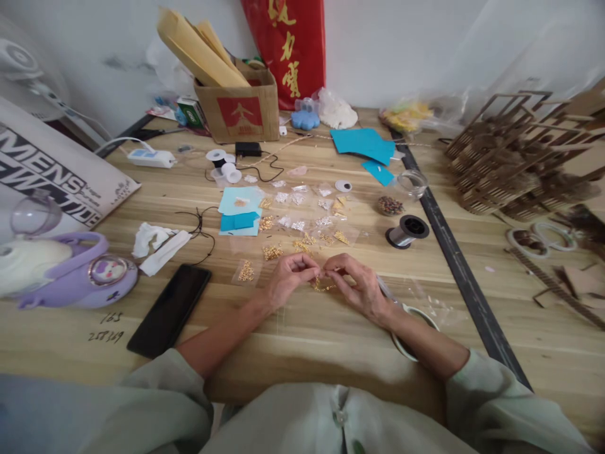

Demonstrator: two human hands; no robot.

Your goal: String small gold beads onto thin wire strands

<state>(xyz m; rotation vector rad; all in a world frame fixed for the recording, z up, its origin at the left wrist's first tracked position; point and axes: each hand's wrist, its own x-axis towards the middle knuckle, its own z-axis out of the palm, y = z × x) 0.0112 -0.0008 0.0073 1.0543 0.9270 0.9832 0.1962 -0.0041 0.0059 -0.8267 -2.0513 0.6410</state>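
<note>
Over the middle of the table, my left hand (289, 279) and my right hand (358, 287) nearly meet, both pinched at the fingertips. A short string of gold beads (323, 288) hangs in a curve between them. Its ends run into the fingers, where details are too small to make out. Fine pale threads trail down below my left hand. Just beyond the fingers lie piles of gold beads (273, 252) and a small clear bag of gold beads (246, 270). Scissors (410, 334) with pale handles lie partly under my right forearm.
A wire spool (407, 231) and a bag of dark beads (390, 205) stand to the right. Left are a black phone (169, 310), white tissue (165, 249) and a purple bottle (80, 271). Farther back are blue sheets (363, 145), a cardboard box (239, 110) and wooden racks (510, 157).
</note>
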